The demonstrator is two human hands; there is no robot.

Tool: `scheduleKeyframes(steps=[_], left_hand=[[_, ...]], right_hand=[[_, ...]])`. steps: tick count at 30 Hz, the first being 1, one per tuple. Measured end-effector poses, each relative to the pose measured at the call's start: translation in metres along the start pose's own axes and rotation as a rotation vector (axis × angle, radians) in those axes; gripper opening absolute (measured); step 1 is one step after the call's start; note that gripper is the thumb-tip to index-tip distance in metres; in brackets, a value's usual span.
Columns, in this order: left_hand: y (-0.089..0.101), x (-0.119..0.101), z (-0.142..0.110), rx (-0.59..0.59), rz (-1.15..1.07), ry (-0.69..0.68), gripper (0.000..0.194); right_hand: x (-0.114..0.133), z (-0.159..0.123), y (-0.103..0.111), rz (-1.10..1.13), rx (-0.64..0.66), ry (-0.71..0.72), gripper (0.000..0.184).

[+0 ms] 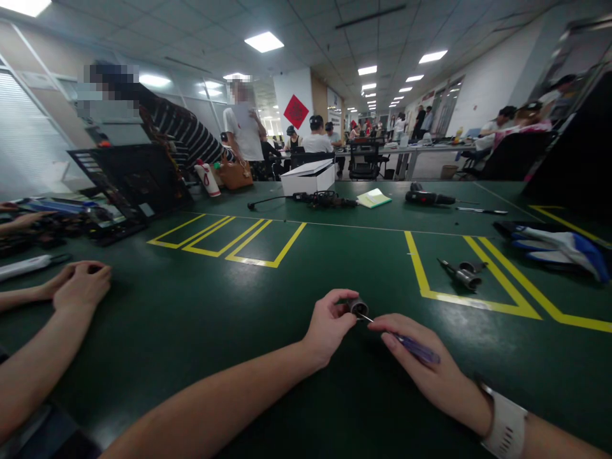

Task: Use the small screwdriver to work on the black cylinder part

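The metal cylinder [357, 306] is being pinched by the left hand [327, 326], work apparently unfinished. At four o'clock, the right hand [423, 357] is holding a screwdriver [417, 349] to the cylinder's mouth; metal parts [465, 278] are lying unheld at two o'clock.

Purple screwdriver handle [419, 350], grey cylinder [357, 306], green table [210, 312].

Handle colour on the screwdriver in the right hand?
Purple; the screwdriver handle shows best in the head view.
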State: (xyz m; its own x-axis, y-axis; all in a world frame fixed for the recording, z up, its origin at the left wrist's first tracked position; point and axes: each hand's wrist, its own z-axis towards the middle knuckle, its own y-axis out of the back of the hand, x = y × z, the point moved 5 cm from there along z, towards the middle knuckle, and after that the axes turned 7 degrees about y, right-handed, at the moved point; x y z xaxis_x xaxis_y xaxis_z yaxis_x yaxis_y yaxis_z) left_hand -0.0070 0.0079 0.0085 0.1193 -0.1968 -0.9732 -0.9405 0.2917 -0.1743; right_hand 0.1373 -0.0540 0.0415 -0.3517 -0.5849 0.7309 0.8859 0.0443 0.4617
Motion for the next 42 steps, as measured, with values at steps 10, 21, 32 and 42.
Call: scheduleKeyframes(steps=[10, 21, 32, 42], left_hand=[[-0.001, -0.002, 0.0, -0.007, 0.028, -0.026, 0.032], [0.001, 0.001, 0.002, -0.04, 0.076, -0.168, 0.026], [0.0, -0.005, -0.001, -0.08, 0.069, -0.17, 0.022], [-0.001, -0.006, -0.003, -0.078, 0.078, -0.179, 0.023]], right_hand=[[0.006, -0.004, -0.004, -0.166, 0.025, 0.167, 0.026], [0.009, -0.008, -0.008, -0.286, 0.085, 0.224, 0.032], [0.011, -0.008, -0.007, -0.342, 0.082, 0.237, 0.034], [0.007, -0.013, -0.008, -0.356, 0.079, 0.238, 0.032]])
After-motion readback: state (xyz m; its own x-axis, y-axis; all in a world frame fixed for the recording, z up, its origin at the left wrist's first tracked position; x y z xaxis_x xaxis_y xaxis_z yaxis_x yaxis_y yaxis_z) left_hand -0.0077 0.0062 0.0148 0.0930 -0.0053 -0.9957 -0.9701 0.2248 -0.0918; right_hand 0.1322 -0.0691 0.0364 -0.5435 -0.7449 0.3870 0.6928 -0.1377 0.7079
